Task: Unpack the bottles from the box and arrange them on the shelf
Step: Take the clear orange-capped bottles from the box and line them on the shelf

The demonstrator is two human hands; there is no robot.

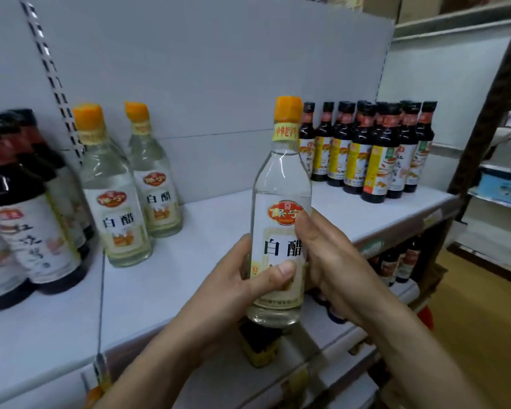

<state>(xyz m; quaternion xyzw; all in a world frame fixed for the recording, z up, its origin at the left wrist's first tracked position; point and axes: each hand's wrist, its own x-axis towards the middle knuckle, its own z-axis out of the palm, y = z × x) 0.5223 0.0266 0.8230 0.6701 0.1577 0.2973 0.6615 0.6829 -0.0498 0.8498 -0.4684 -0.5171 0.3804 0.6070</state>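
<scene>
**Two hands hold one clear bottle**

The left hand (pixel 242 276) and the right hand (pixel 331 261) grip the clear bottle (pixel 282 178) upright. Both thumbs lie on its label, and the other fingers are behind it. The orange cap (pixel 288 109) stands above the fingers. Left of the fingers, two similar bottles (pixel 115 202) stand on the white shelf (pixel 189 276). To the right and farther back stands a group of dark bottles (pixel 375 154).

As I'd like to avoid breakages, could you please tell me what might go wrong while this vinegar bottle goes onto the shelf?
1. The clear bottle is held in the air before the front edge of the shelf by the left hand and right hand; a slip could drop it onto the lower bottles.
2. Setting it beside the two matching bottles could knock them into the dark bottles crowded close on their left.
</scene>
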